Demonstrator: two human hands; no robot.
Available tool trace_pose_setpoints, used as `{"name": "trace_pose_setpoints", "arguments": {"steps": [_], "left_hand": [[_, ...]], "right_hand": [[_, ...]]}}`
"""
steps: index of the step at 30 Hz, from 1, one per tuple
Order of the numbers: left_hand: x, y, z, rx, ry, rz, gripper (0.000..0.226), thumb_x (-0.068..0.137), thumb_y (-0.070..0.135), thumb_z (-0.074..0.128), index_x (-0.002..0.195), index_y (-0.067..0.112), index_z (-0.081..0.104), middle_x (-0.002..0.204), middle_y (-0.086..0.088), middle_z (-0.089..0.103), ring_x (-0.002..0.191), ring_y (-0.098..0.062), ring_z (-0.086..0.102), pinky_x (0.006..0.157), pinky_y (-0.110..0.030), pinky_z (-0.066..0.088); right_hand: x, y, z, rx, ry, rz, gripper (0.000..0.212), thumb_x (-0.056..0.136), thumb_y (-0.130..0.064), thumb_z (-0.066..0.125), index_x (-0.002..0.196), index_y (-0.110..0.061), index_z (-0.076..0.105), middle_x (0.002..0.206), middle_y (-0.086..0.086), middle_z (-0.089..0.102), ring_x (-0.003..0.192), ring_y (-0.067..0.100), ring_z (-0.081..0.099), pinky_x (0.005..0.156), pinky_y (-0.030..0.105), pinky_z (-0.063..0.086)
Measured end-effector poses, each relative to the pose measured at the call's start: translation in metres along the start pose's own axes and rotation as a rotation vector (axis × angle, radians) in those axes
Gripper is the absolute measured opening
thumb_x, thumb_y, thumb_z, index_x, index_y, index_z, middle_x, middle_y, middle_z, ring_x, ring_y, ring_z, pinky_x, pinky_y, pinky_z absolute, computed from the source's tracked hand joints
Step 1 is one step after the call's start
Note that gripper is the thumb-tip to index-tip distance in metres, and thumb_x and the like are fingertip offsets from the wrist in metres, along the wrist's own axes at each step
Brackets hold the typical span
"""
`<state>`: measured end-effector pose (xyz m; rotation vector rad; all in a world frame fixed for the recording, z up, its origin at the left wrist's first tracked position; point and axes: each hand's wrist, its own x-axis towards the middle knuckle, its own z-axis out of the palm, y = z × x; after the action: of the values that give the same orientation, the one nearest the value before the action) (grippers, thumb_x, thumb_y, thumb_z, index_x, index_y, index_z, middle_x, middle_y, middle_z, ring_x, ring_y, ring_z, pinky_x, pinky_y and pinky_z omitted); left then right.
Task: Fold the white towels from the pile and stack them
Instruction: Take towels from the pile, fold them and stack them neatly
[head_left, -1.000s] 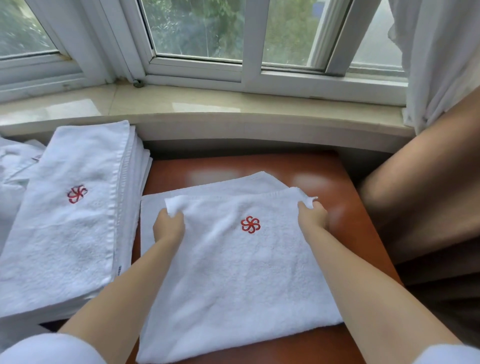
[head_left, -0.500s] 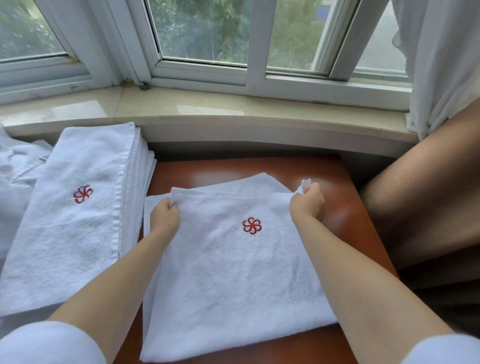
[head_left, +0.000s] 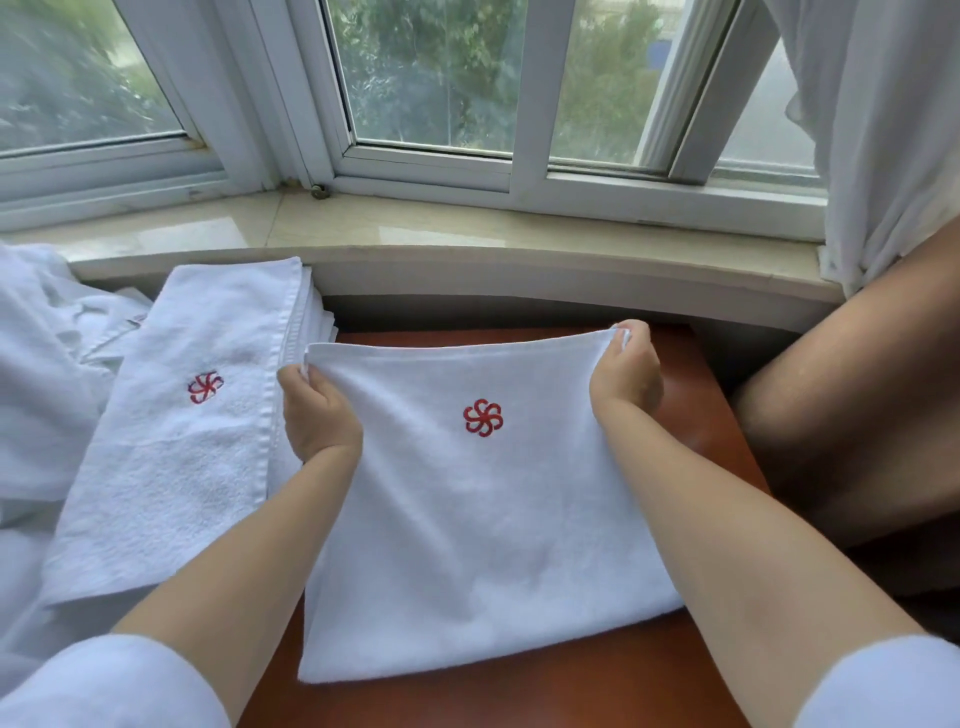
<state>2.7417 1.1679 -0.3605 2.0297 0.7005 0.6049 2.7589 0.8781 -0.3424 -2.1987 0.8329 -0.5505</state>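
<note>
A: Hands?
B: Left hand (head_left: 319, 415) pinches the far left corner of the white towel (head_left: 467, 519), fingers curled round the edge. Right hand (head_left: 626, 376) grips the far right corner the same way. Far edge is pulled taut between them.

A: Towel position?
B: On the red-brown table (head_left: 597, 686), centred in front of the person. Near edge lies flat on the tabletop; far edge looks lifted off it, though I can't tell for sure from this angle. Red flower logo (head_left: 483, 417) faces up, between the hands.

A: Stack?
B: Folded stack (head_left: 171, 467) just left of the towel, same logo on top, layered edges visible on its right side. Left hand sits right beside it.

A: Pile?
B: Loose white cloth (head_left: 47, 374) further left, crumpled, partly out of frame.

A: Surroundings?
B: Stone windowsill (head_left: 467, 234) behind the table, white curtain (head_left: 883, 130) at right.
</note>
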Motion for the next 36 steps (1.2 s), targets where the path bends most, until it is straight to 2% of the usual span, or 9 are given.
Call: {"name": "trace_pose_setpoints", "arguments": {"steps": [5,9,14,19,23,25,28,31,36], "left_hand": [[0.013,0.002,0.011,0.105,-0.017,-0.021,0.021,0.105,0.028,0.025,0.096,0.013,0.038,0.08,-0.006,0.052,0.072,-0.031,0.051,0.061,-0.035,0.034],[0.026,-0.006,0.032,0.335,-0.265,-0.137,0.025,0.101,0.02,0.036,0.105,0.001,0.052,0.1,-0.014,0.057,0.094,-0.035,0.057,0.075,-0.04,0.045],[0.034,-0.023,0.051,0.601,-0.465,-0.299,0.039,0.093,0.019,0.047,0.13,0.008,0.053,0.134,-0.021,0.041,0.122,-0.037,0.043,0.099,-0.042,0.043],[0.04,-0.031,0.063,0.726,-0.454,-0.398,0.049,0.088,0.016,0.053,0.135,0.009,0.043,0.135,-0.022,0.04,0.124,-0.038,0.044,0.099,-0.041,0.041],[0.044,-0.029,0.073,0.566,-0.509,-0.46,0.031,0.089,0.012,0.057,0.119,0.004,0.052,0.118,-0.016,0.056,0.098,-0.031,0.056,0.082,-0.034,0.047],[0.039,-0.025,0.074,0.388,-0.559,-0.515,0.028,0.083,0.008,0.064,0.109,0.007,0.053,0.091,-0.008,0.058,0.077,-0.025,0.055,0.068,-0.033,0.045],[0.026,-0.018,0.075,0.211,-0.669,-0.522,0.039,0.079,0.013,0.07,0.116,0.009,0.056,0.095,-0.005,0.06,0.09,-0.028,0.06,0.077,-0.034,0.049],[0.011,-0.016,0.076,0.13,-0.735,-0.486,0.032,0.081,0.019,0.067,0.111,0.009,0.061,0.092,-0.002,0.062,0.085,-0.022,0.061,0.073,-0.032,0.047],[0.002,-0.016,0.069,0.202,-0.714,-0.446,0.02,0.078,0.013,0.065,0.096,0.006,0.062,0.104,-0.011,0.063,0.078,-0.023,0.06,0.054,-0.026,0.04]], "right_hand": [[0.013,-0.004,0.021,0.003,-0.061,0.017,0.028,0.102,-0.021,0.032,0.116,-0.022,0.055,0.103,0.002,0.064,0.094,0.028,0.059,0.07,0.028,0.034],[0.021,-0.001,0.044,-0.048,-0.287,0.088,0.038,0.101,-0.017,0.036,0.137,-0.019,0.046,0.132,0.008,0.055,0.116,0.03,0.053,0.086,0.032,0.041],[0.025,0.014,0.072,-0.176,-0.372,0.132,0.023,0.1,-0.017,0.04,0.096,-0.013,0.062,0.092,0.005,0.059,0.092,0.028,0.054,0.067,0.029,0.042],[0.03,0.026,0.079,-0.339,-0.462,0.252,0.033,0.091,-0.024,0.047,0.12,-0.013,0.057,0.119,0.009,0.057,0.104,0.032,0.057,0.087,0.035,0.05],[0.034,0.025,0.074,-0.049,-0.63,0.392,0.039,0.089,-0.026,0.051,0.124,-0.011,0.051,0.093,0.001,0.055,0.072,0.018,0.053,0.061,0.025,0.041],[0.034,0.019,0.065,0.031,-0.827,0.505,0.043,0.087,-0.036,0.059,0.123,-0.015,0.051,0.094,-0.003,0.053,0.077,0.015,0.052,0.073,0.028,0.042],[0.023,0.013,0.053,0.035,-1.14,0.649,0.044,0.079,-0.05,0.065,0.108,-0.017,0.064,0.102,0.004,0.068,0.09,0.019,0.066,0.076,0.03,0.051],[-0.007,0.012,0.055,0.091,-1.276,0.487,0.034,0.073,-0.042,0.067,0.102,-0.024,0.07,0.101,0.001,0.072,0.089,0.013,0.068,0.079,0.03,0.053],[-0.051,0.025,0.063,-0.175,-1.062,-0.074,0.053,0.078,-0.037,0.067,0.124,-0.017,0.049,0.123,0.0,0.047,0.114,0.016,0.044,0.088,0.029,0.042]]}}
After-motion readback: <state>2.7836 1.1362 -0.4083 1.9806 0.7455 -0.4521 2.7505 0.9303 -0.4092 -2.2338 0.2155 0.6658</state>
